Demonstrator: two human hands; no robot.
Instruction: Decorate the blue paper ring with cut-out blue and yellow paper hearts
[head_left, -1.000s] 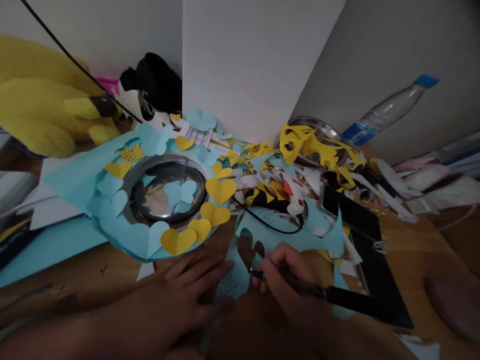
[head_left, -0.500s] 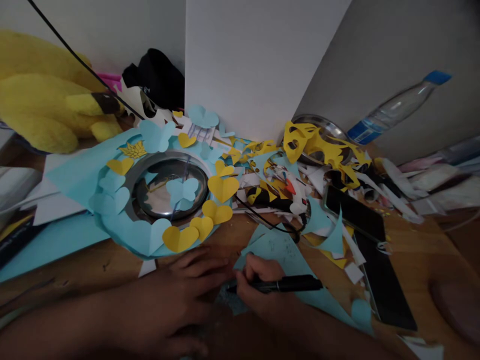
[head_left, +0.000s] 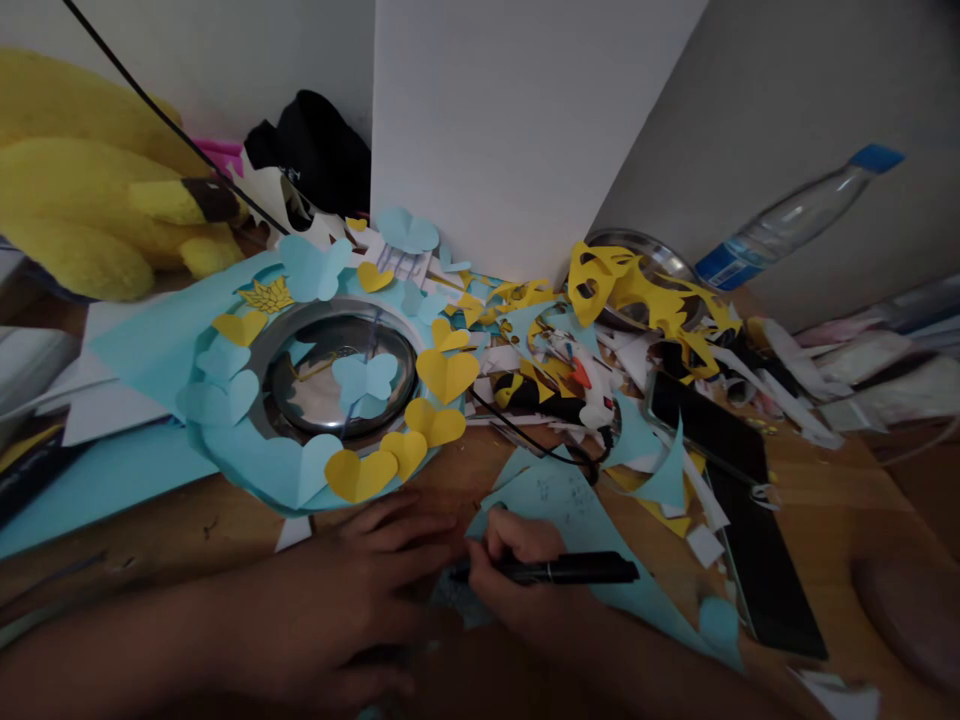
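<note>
My right hand (head_left: 517, 575) is closed round a black pen (head_left: 562, 570), its tip pointing left onto a light blue sheet of paper (head_left: 570, 510) on the wooden table. My left hand (head_left: 360, 590) lies flat with fingers spread, pressing on the near left part of that sheet beside the pen tip. Just beyond my hands sits a blue paper ring (head_left: 247, 455) decorated with yellow and blue paper hearts, laid round a shiny metal plate (head_left: 322, 385).
Yellow and blue paper scraps (head_left: 630, 290), a glue gun (head_left: 585, 390) with its black cord, and a phone (head_left: 709, 420) crowd the middle right. A black tablet (head_left: 772, 570) lies at right, a plastic bottle (head_left: 787, 220) behind, a yellow plush toy (head_left: 90, 220) at far left.
The blue sheet was turned over or swapped, so its heart cut-out no longer shows. My right hand moved left and the pen swung to lie horizontally; since half a second ago little has moved.
</note>
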